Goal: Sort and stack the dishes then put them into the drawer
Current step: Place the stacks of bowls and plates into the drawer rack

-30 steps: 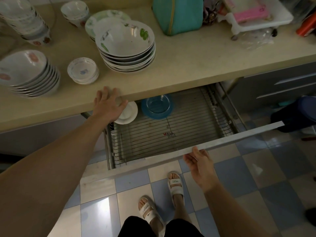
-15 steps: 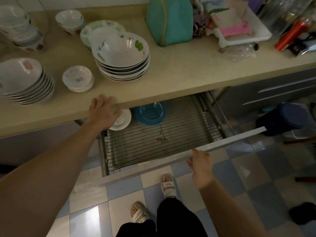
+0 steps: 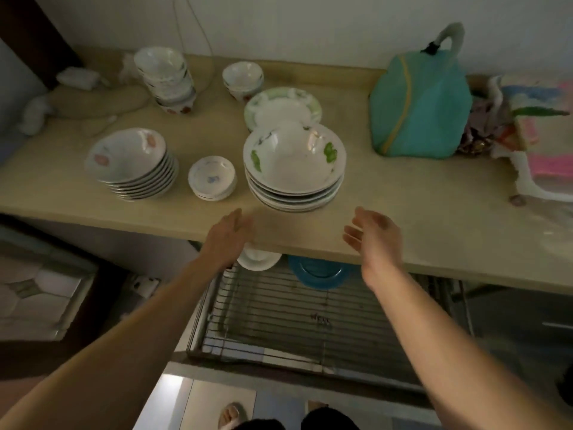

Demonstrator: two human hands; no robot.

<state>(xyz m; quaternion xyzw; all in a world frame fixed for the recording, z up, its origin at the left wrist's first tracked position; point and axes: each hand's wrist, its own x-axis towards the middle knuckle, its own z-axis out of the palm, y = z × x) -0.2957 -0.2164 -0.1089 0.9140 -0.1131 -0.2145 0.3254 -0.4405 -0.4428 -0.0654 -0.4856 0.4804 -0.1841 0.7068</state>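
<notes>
A stack of wide green-leaf bowls [image 3: 294,162] sits near the counter's front edge. My left hand [image 3: 228,235] and my right hand [image 3: 373,235] hover open on either side just below it, palms facing each other, holding nothing. Left of it are a small stack of saucers [image 3: 211,177] and a stack of pink-flower bowls [image 3: 131,164]. Behind stand green-rimmed plates [image 3: 280,110], small bowls [image 3: 242,78] and a tall bowl stack [image 3: 167,79]. Below the counter the wire drawer [image 3: 279,308] stands pulled out, with a white dish [image 3: 259,260] and a blue dish [image 3: 319,273] at its back.
A teal bag [image 3: 418,107] stands on the counter [image 3: 434,206] at the right, with a white tray of cloths [image 3: 536,141] beyond it. Cables and a white adapter [image 3: 77,77] lie at the back left. The drawer's front panel [image 3: 279,373] juts out over the tiled floor.
My right hand let go of the drawer front and rose to the counter edge. My left hand lifted off the counter. The view tilted up and closer to the dishes.
</notes>
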